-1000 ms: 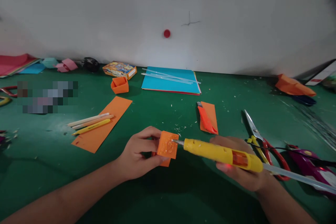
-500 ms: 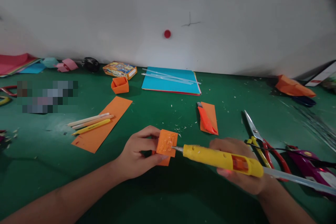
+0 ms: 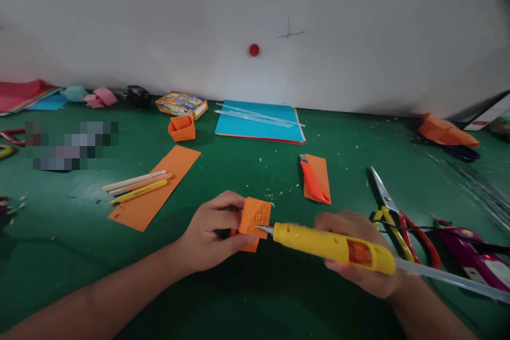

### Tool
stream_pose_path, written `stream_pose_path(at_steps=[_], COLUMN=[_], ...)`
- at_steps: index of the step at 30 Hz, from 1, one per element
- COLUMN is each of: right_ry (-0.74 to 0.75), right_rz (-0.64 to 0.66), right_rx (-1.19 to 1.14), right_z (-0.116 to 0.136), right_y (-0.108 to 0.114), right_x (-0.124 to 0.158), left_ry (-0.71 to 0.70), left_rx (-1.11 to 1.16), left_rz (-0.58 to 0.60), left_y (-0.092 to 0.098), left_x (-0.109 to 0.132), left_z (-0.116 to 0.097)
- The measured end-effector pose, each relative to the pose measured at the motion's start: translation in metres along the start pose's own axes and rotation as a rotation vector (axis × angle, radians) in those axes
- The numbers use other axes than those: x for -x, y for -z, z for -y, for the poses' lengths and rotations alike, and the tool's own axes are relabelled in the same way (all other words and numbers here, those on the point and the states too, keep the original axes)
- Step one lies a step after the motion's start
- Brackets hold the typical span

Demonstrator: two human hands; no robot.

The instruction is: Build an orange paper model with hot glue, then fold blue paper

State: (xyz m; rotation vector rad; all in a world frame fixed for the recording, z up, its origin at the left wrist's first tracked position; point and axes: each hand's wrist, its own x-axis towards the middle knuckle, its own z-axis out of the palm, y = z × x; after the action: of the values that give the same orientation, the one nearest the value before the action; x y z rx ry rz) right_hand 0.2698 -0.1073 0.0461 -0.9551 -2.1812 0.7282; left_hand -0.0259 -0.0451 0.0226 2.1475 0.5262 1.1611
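My left hand point(image 3: 211, 234) is closed round a small orange paper box point(image 3: 255, 218), holding it tilted over the green table point(image 3: 247, 303). Glue glistens on the box's upper face. My right hand point(image 3: 358, 255) grips a yellow glue gun point(image 3: 330, 241) with a clear glue stick sticking out behind it. The gun's metal tip touches the lower edge of the box's face.
An orange cutter point(image 3: 313, 180) lies on an orange paper piece beyond my hands. Red-handled scissors point(image 3: 398, 215) and a purple tool point(image 3: 474, 255) lie at the right. Pencils point(image 3: 137, 186) rest on an orange strip point(image 3: 155, 188) at the left. Blue sheets point(image 3: 258, 122) and another orange box point(image 3: 182, 128) sit farther back.
The glue gun's tip has slid down from the middle of the box's face to its lower edge, and my right hand dropped slightly. The left hand keeps hold of the box.
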Motion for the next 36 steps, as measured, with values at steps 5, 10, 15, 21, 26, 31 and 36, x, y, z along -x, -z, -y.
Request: stream_pose_path(at_steps=[5, 10, 15, 21, 26, 31, 36], right_ry=[0.006, 0.067, 0.076, 0.045, 0.05, 0.039, 0.032], right_rz=[-0.022, -0.052, -0.043, 0.003, -0.005, -0.025, -0.026], right_rx=[0.012, 0.051, 0.046, 0.017, 0.001, -0.006, 0.016], right_z=[-0.0047, -0.0031, -0.0031, -0.0028, 0.0012, 0.0019, -0.0009], right_y=[-0.0004, 0.0008, -0.0002, 0.0001, -0.0002, -0.0003, 0.0], right_x=[0.0052, 0.0028, 0.0019, 0.0014, -0.0028, -0.0044, -0.0014], left_ry=[-0.008, 0.003, -0.009, 0.011, -0.006, 0.005, -0.006], left_rx=[-0.01, -0.009, -0.024, -0.012, -0.024, -0.019, -0.026], left_rz=[-0.007, 0.002, 0.011, 0.011, 0.008, 0.008, 0.005], left_y=[-0.001, -0.0004, 0.0011, 0.0001, 0.0006, 0.0005, -0.0001], left_x=[0.0008, 0.0007, -0.0002, 0.0015, 0.0007, 0.0005, 0.001], left_z=[0.0002, 0.0001, -0.0012, 0.0002, -0.0005, -0.0009, -0.0007])
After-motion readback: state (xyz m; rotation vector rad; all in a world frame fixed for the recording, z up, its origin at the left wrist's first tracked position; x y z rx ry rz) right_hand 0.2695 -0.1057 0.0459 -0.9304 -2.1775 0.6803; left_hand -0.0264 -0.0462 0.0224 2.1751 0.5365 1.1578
